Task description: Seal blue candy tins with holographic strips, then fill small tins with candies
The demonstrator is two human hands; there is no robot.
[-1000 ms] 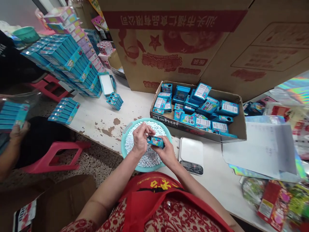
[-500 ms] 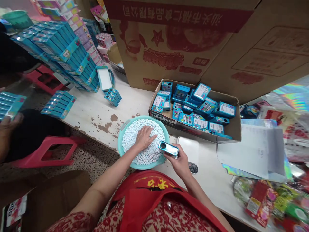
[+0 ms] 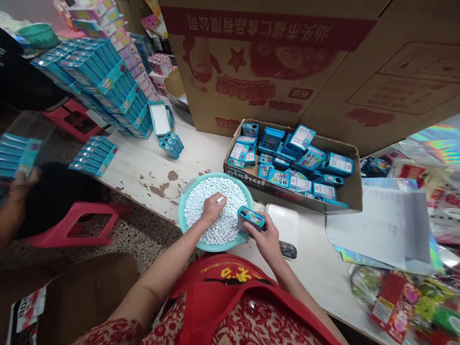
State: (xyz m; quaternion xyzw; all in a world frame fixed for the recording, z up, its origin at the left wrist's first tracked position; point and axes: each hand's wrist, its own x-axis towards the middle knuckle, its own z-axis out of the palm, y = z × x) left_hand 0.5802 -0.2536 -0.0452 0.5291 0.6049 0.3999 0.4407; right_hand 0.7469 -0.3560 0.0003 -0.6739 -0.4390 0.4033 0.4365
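A turquoise bowl (image 3: 182, 211) full of small white candies (image 3: 223, 232) stands at the table's front edge. Over the candies, my left hand (image 3: 213, 209) is closed, with a few white pieces showing between its curled fingers. My right hand (image 3: 268, 235) grips a small blue candy box (image 3: 252, 219) at the bowl's right rim. A dark round hole shows at the left end of the box's upper face.
Behind the bowl, an open carton (image 3: 354, 203) holds many blue boxes. A white scale (image 3: 287, 223) lies right of the bowl, near papers (image 3: 377, 230). Stacked blue packs (image 3: 104, 86) rise at the left. A co-worker's hand (image 3: 21, 191) holds a wrapped pack there.
My left hand has curled from spread fingers into a closed grasp on candies. The box in my right hand has turned, so its printed side now shows.
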